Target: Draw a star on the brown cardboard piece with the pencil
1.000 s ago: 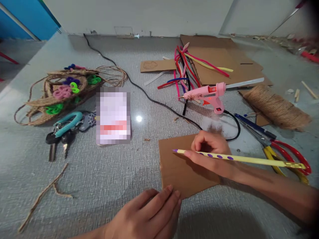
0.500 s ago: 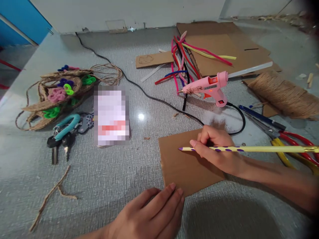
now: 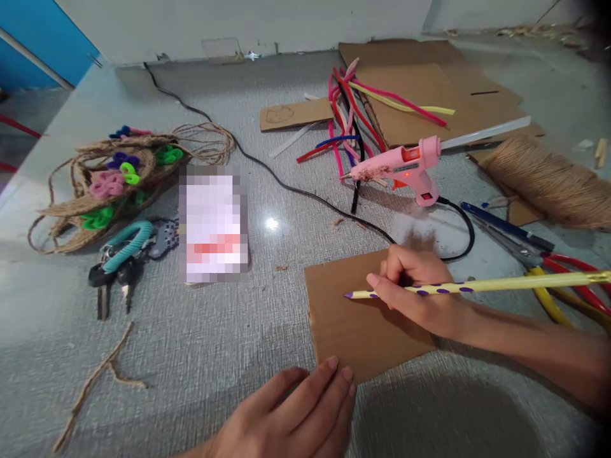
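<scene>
From where I stand, the largest thing is the grey table (image 3: 214,356). At its far side lie the big cardboard sheets (image 3: 424,95), and nearer, on the right, the pink glue gun (image 3: 405,166). Then comes the small cardboard piece (image 3: 334,324), flat on the table in front of the person, between the two hands. I can see no drawn line on its uncovered part.

The left hand (image 3: 296,413) is spread loosely, with the fingertips resting on the near left corner of this piece; it grips nothing. The right hand (image 3: 420,292) is curled around the yellow pencil (image 3: 510,283) and lies over the right part of the piece. The smallest is the purple tip (image 3: 348,296), which is over the cardboard; whether it touches, I cannot tell.

In my judgement, the step in hand is placing the pencil for a first mark. The next move seems to call for light, steady pressure of the tip, while the left fingers keep the corner from sliding.
</scene>
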`<state>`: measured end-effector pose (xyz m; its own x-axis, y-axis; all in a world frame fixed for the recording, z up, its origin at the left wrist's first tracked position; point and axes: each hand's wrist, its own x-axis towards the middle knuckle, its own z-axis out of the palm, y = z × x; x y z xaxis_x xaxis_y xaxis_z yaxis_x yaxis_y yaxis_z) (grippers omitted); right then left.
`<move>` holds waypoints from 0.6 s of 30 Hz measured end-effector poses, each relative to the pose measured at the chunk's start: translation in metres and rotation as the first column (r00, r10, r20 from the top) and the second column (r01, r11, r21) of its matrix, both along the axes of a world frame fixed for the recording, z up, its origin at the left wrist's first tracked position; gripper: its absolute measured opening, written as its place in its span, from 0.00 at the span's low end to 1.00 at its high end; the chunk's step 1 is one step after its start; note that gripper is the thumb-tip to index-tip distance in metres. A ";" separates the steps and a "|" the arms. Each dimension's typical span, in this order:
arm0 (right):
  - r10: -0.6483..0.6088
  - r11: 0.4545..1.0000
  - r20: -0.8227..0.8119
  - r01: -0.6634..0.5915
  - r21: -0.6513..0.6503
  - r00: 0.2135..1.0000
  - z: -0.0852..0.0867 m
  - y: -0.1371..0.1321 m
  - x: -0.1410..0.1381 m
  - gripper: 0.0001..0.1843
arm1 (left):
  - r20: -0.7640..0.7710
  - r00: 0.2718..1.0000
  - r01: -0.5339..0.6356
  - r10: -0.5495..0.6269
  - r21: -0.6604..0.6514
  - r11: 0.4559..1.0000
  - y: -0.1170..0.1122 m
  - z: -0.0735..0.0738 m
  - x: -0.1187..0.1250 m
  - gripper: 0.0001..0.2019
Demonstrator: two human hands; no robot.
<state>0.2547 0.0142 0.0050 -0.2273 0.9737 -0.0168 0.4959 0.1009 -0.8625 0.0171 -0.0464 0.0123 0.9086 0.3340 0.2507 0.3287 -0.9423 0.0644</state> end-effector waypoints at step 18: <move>0.031 0.999 0.000 -0.031 -0.016 1.000 -0.001 0.000 0.000 0.19 | 0.006 1.000 -0.028 0.028 0.025 0.999 -0.003 -0.005 0.002 0.16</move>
<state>0.2547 0.0138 0.0042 -0.2574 0.9658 -0.0324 0.4929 0.1024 -0.8640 0.0191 -0.0490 0.0075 0.8975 0.3532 0.2639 0.3549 -0.9339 0.0430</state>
